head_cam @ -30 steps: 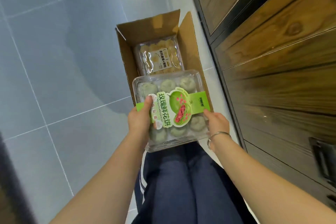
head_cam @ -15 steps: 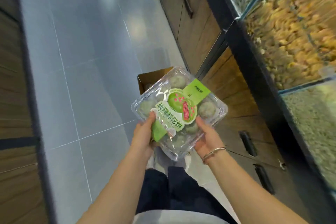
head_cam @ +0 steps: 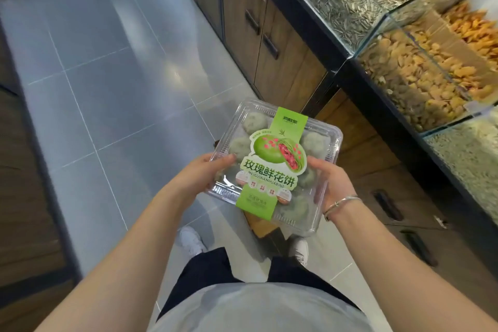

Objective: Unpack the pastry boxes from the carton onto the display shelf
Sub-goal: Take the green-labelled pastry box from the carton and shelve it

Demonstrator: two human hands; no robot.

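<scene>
Grey floor tiles [head_cam: 113, 94] fill the left and centre of the frame. Wooden cabinets [head_cam: 272, 43] with dark handles run along the right, under glass bins [head_cam: 420, 67] of seeds and golden snacks at the upper right. At centre, the clear pastry box [head_cam: 275, 167] with its green label is held above the floor, the left hand [head_cam: 204, 178] and right hand [head_cam: 332, 183] closed on its two sides. Part of the carton [head_cam: 258, 224] shows just under it.

Grey tiled floor [head_cam: 113, 94]; two white shoes [head_cam: 190, 240] standing on it, brown carton [head_cam: 260, 224] between them, mostly hidden.
</scene>
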